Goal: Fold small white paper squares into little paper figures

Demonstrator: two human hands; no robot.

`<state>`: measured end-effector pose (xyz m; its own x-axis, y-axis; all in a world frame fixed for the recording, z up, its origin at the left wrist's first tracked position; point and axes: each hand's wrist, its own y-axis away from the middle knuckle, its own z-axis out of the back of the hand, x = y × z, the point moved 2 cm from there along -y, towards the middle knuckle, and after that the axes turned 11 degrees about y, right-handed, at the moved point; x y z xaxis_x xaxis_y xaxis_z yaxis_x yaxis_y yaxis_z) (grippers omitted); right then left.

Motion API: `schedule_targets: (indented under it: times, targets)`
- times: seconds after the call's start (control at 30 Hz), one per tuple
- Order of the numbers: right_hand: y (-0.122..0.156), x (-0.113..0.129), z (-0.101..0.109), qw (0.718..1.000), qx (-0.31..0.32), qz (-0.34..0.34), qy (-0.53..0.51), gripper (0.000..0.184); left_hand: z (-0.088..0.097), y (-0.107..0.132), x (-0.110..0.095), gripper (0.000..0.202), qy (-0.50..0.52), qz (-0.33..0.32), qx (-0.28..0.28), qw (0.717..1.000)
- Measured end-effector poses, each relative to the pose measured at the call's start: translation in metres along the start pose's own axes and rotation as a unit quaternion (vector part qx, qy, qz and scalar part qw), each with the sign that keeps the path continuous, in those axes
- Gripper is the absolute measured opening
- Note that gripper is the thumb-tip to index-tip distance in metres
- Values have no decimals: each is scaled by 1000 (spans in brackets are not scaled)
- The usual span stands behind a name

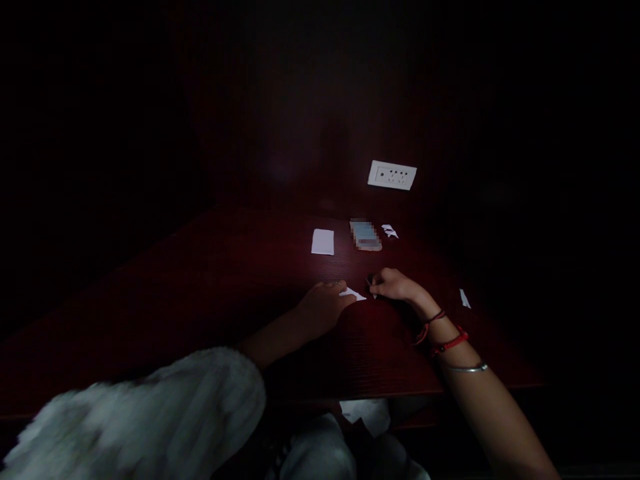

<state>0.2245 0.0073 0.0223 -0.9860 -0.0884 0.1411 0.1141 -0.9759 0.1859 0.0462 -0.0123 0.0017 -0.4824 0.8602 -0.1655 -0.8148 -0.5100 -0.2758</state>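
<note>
On the worktop (215,267), between the hands: a white paper piece (354,294), narrow point toward the right. Left hand (325,303) low over the surface, thumb and curled fingers gripping the paper's hidden end. Right hand (393,285) just beside the point, not touching the paper, fingertips pinching a small thin item (375,295), too dark to identify. For good control, keep the left grip close to the point, press the paper flat, and make small, slow movements with the right fingertips, given the poor light. Beyond the hands, a white paper square (323,242), then a phone (365,235), with paper scraps (389,231) near. Far right, a paper strip (465,298). Above, on the wall, a socket panel (392,175). Below the front edge, loose white paper (373,415).
</note>
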Motion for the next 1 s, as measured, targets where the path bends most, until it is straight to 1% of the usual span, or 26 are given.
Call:
schedule_targets:
  times: [0.1,0.17,0.23,0.33,0.4,0.47,0.53,0.57,0.63,0.67,0.73,0.83,0.93,0.97,1.0]
  targets:
    - [1,-8,5,1000,-8,-19,-23,16,-1,0,-5,28,5,7,-26,1000]
    - [5,-15,9,998,-26,-26,-50,18,-1,-2,-11,25,2,8,-49,999]
    - [13,-24,13,995,-54,-30,-80,21,2,-6,-21,24,-5,-8,-72,997]
    - [35,-48,18,986,-112,-46,-119,25,6,-21,-42,24,-4,-58,-95,994]
    - [55,-72,19,981,-126,-73,-129,26,4,-39,-59,25,10,-87,-98,991]
    - [77,-102,20,976,-136,-123,-119,25,-3,-60,-76,24,31,-95,-103,990]
    - [98,-132,20,967,-139,-195,-90,24,-16,-83,-92,24,49,-98,-97,989]
    - [107,-146,19,958,-145,-237,-76,23,-24,-93,-99,23,55,-98,-94,989]
    - [119,-167,17,942,-144,-298,-49,23,-39,-108,-110,23,62,-102,-82,989]
    - [121,-175,15,942,-131,-308,-35,23,-45,-112,-114,23,64,-103,-77,990]
    - [122,-184,10,941,-108,-321,-13,22,-54,-115,-117,23,68,-100,-73,990]
    - [119,-189,4,936,-105,-336,0,25,-55,-109,-109,23,67,-91,-67,991]
    - [118,-180,7,922,-131,-365,24,33,-44,-95,-88,23,66,-82,-69,992]
    - [117,-174,10,915,-143,-375,34,37,-39,-89,-78,23,68,-78,-72,992]
    - [114,-165,13,916,-149,-370,41,40,-33,-83,-66,23,72,-72,-76,992]
